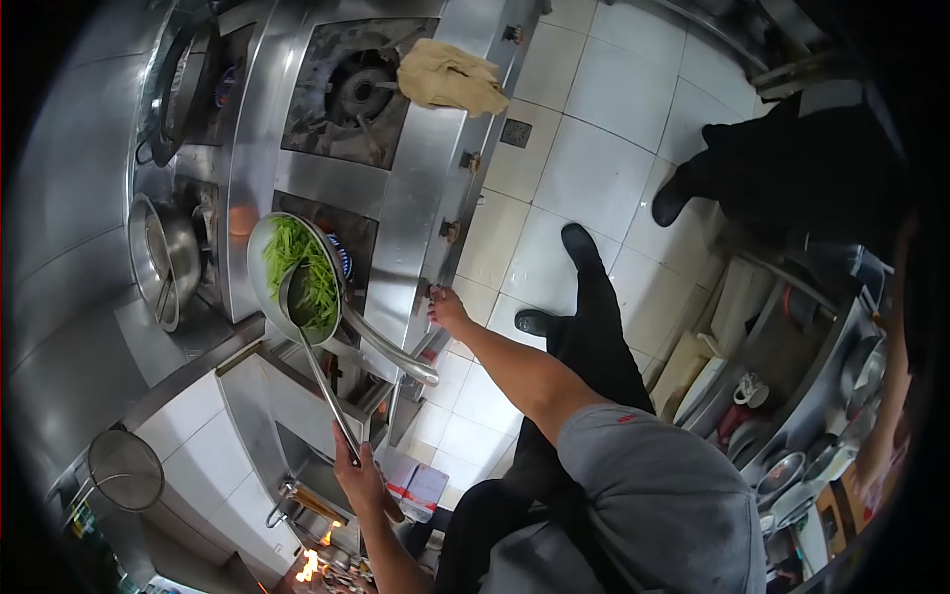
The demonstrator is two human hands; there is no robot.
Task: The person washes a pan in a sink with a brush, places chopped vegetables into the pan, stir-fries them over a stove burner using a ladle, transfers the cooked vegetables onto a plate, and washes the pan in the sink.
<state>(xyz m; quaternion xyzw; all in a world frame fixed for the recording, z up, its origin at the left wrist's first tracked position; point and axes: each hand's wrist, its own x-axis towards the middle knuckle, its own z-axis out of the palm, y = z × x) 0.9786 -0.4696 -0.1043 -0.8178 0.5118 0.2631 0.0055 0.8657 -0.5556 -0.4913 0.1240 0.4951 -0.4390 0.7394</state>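
Note:
My left hand [360,477] is closed around the handle of a ladle [325,391]. The ladle's bowl rests among chopped green vegetables in a wok [263,282] with a long metal handle, tilted over a burner. Blue flame shows beside the wok's rim. My right hand [450,311] is at the stove's front edge, its fingers curled on a stove knob, mostly hidden. Another knob [450,231] sticks out just beyond it.
A folded tan cloth [453,77] lies by another burner [363,91]. Behind the wok stands a metal pot [183,259]. A strainer [126,469] hangs lower left; open flames [309,566] burn near the bottom. Another person [811,168] in black stands at right.

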